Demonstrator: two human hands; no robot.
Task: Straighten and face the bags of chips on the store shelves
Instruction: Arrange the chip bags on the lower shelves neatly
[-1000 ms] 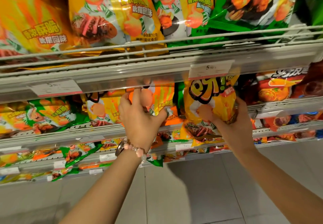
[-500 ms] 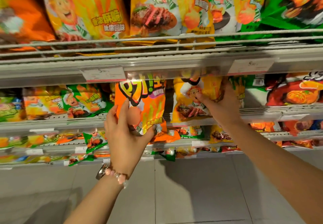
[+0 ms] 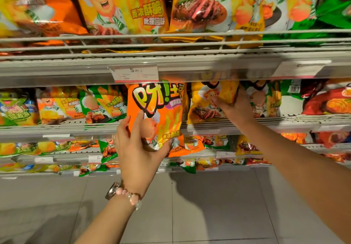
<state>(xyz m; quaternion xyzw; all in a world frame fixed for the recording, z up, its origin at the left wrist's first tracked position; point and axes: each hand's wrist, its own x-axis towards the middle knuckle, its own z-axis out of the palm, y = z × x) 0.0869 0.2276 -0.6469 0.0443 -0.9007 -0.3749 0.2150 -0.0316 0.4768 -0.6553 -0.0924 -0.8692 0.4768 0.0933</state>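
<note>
My left hand grips an orange chip bag by its lower edge, holding it upright in front of the second shelf, its printed face toward me. To the right, my right hand pinches the side of a yellow chip bag that stands on the second shelf under the price rail. Green and orange bags stand to the left on the same shelf.
Large yellow and orange bags fill the wire top shelf. A price tag hangs on the rail above the orange bag. Red bags sit at the far right. Lower shelves hold small bags; grey floor tiles lie below.
My left hand has drawn the orange bag out from the shelf and down toward me. My right hand has pushed the yellow bag back under the rail. The view has swung left.
</note>
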